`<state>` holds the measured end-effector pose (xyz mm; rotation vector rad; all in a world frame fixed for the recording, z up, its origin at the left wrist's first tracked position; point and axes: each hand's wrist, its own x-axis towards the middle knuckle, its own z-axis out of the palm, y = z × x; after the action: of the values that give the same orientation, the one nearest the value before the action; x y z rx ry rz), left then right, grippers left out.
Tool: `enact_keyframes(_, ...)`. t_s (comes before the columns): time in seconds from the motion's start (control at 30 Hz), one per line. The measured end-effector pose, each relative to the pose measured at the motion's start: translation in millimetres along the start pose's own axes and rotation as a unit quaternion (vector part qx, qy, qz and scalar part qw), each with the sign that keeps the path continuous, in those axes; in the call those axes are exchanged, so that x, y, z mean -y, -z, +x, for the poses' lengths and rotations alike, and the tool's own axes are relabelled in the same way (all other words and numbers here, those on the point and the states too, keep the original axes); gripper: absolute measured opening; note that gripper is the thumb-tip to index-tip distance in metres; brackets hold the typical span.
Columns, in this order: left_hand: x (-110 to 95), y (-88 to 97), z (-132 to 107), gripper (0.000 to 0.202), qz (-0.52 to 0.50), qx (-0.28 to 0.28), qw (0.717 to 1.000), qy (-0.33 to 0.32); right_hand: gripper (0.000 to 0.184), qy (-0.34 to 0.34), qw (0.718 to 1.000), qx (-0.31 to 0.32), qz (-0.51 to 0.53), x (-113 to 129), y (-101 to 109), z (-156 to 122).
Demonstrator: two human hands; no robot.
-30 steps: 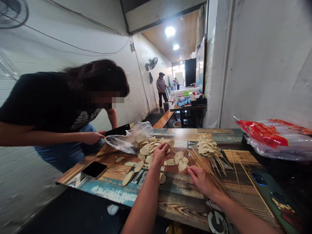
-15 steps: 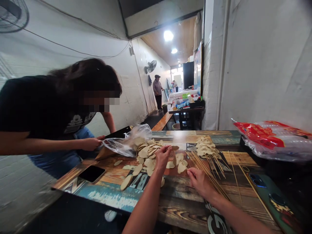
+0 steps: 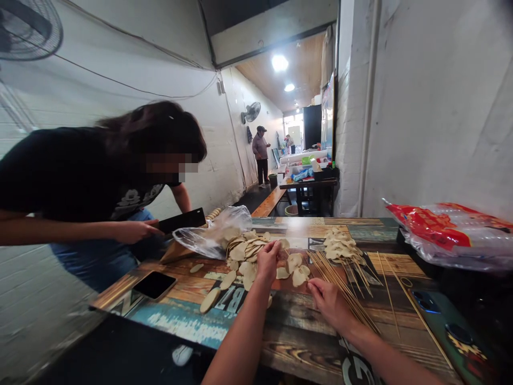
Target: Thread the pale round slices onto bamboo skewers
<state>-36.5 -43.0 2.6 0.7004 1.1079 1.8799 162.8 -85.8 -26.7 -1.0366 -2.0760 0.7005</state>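
Pinching a pale slice (image 3: 284, 244) in our left hand (image 3: 267, 261); our right hand's (image 3: 327, 300) fingers are clamping a skewer (image 3: 308, 279) of threaded slices (image 3: 300, 276).

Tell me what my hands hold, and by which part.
Left hand: a pale slice, pinched by its edge. Right hand: a bamboo skewer, pinched just below its threaded slices.

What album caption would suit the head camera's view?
Left hand pinching a thin pale slice, right hand holding skewered slices beside loose bamboo skewers.
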Motion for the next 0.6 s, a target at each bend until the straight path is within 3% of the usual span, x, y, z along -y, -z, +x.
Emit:
enact_keyframes(0.27,-9.5,-0.5,-1.5,0.031,-0.147,0.007,0.983,0.109,0.04,0.018,1.0,-0.003,0.008,6.2,0.4,-1.7)
enact_keyframes(0.47,-8.7,0.2,0.2,0.027,-0.162,-0.007,0.979,0.125,0.039,0.02,1.0,0.003,0.0,7.7,-2.2,-2.8)
enact_keyframes(0.6,-5.8,1.6,0.4,0.029,-0.138,-0.008,0.985,0.103,0.04,0.018,1.0,0.024,0.005,9.3,-1.6,-4.0)
